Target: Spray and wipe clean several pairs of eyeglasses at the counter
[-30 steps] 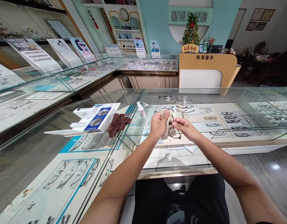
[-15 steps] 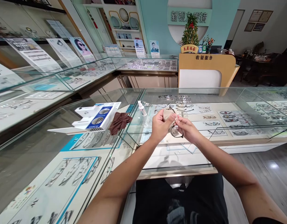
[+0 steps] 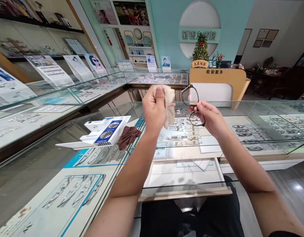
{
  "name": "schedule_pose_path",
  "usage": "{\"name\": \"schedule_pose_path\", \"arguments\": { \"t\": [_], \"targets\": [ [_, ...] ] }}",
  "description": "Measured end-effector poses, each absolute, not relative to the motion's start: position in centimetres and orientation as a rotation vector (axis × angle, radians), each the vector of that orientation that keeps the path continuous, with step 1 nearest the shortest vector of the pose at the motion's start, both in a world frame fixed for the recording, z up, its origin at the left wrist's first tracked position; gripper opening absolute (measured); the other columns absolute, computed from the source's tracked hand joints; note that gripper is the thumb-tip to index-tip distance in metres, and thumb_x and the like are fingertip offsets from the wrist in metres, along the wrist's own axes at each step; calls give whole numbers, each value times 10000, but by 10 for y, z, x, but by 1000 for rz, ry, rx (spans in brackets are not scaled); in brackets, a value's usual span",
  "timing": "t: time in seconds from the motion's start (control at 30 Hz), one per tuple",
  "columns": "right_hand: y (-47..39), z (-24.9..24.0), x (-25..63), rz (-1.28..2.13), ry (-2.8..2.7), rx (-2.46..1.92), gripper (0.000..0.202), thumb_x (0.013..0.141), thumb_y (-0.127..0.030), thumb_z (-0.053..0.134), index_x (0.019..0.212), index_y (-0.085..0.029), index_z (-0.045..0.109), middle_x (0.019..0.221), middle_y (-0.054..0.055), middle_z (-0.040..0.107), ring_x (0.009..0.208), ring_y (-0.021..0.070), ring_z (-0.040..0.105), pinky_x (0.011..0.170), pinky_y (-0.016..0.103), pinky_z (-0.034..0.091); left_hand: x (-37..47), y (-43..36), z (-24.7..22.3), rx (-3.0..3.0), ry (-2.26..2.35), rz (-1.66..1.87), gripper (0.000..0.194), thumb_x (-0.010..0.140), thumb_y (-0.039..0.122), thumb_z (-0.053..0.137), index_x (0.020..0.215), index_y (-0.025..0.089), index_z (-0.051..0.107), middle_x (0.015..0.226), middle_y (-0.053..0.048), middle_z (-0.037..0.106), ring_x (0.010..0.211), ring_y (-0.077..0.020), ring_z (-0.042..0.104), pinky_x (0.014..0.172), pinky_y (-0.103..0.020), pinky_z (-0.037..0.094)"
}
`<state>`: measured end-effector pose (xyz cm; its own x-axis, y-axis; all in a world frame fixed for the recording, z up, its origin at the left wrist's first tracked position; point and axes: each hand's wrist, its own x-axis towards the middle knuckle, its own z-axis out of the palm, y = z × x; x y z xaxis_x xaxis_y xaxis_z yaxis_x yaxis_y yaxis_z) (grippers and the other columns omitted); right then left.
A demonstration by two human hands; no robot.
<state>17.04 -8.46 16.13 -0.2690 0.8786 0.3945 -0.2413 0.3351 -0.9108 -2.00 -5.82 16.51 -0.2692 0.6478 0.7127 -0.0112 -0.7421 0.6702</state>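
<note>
Clearly, the glasses [image 3: 190, 95] are up in the air above the desk [image 3: 228, 113], one lens over the other, in the right hand [image 3: 212, 120]. That hand is nearly closed, thumb and fingers pinched around the bridge; such a grip seems chosen to leave both lenses uncovered and free of fingertips, with the frame steadied at its middle. Just beside them, with a gap between, the left hand [image 3: 154, 112] is closed on a pale cloth [image 3: 169, 105]. The thumb presses the bunched fabric against the curled fingers, probably so that the folds stay gathered, while a loose end hangs down.

Further out, to the left, a brown cloth [image 3: 128, 136] lies crumpled on the glass top, next to an open box [image 3: 110, 131] with its white flaps spread. Both sit off to the side, which seems to leave room in front of the body for the arms. Under the glass, frames [image 3: 243, 131] are laid out in rows, likely so that each can be seen from above. Nearer the body, a drawer [image 3: 166, 174] stands pulled out between the forearms. Beyond the desk, a plant [image 3: 200, 52] stands on a wooden counter [image 3: 242, 79], facing the room.
</note>
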Motion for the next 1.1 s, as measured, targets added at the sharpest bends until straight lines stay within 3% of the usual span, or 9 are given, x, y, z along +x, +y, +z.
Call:
{"name": "schedule_pose_path", "arguments": {
  "t": [0.13,0.2,0.27,0.3,0.4,0.57,0.77,0.9,1.1],
  "targets": [
    [-80,190,179,1127,-1605,-545,450,889,-647,783,849,-244,587,890,10,676,973,186,686,943,351,544,-35,-61,181,1691,644,2195,628,930,695,725,620,233,435,580,47,351,497,-101,280,473,-312,283],
    [-81,198,181,1082,-1683,-550,444,924,-641,751,849,-246,564,872,4,671,936,176,676,937,360,541,-39,-65,181,1888,626,2258,581,943,599,760,612,234,451,613,28,427,543,-121,384,550,-339,373],
    [-84,204,181,1044,-1759,-563,441,948,-635,727,835,-247,550,854,-1,671,903,168,660,919,358,534,-43,-68,180,2123,651,2305,387,884,584,829,807,250,650,846,-25,655,723,-164,583,678,-361,475],
    [-85,205,181,1031,-1793,-564,437,962,-629,710,828,-247,546,841,-3,671,887,165,652,912,357,530,-44,-69,179,2252,665,2300,408,837,608,864,1004,267,716,1038,-56,727,825,-187,639,721,-365,503],
    [-89,205,182,1024,-1861,-551,413,1005,-596,664,818,-246,549,800,-3,670,849,165,631,882,354,516,-48,-69,177,2609,702,2196,864,736,689,909,1445,286,623,1403,-123,717,938,-225,694,747,-362,549],
    [-89,194,184,1044,-1890,-600,410,1013,-597,648,821,-246,557,756,-9,658,799,172,603,809,345,477,-50,-67,171,2758,877,1952,725,848,721,795,1385,247,686,1286,-116,781,994,-252,719,888,-398,583],
    [-99,194,191,864,-1957,-688,413,1053,-593,579,844,-238,595,824,9,671,787,165,566,744,324,444,-49,-67,166,2671,927,1960,659,826,750,791,1256,254,734,1207,-96,800,939,-236,711,845,-378,591],
    [-111,196,197,546,-1920,-691,281,1021,-538,666,1043,-257,657,1017,27,685,957,187,634,892,350,519,-50,-73,169,2543,889,2164,620,781,657,889,1240,270,733,1164,-75,788,890,-214,690,789,-347,565],
    [-114,190,195,208,-1830,-615,489,894,-481,846,1279,-283,620,1094,42,645,1063,241,655,1080,465,530,-50,-86,168,2265,991,2435,568,747,493,970,1223,299,728,1059,-22,748,771,-160,630,686,-306,508]
  ]
}}
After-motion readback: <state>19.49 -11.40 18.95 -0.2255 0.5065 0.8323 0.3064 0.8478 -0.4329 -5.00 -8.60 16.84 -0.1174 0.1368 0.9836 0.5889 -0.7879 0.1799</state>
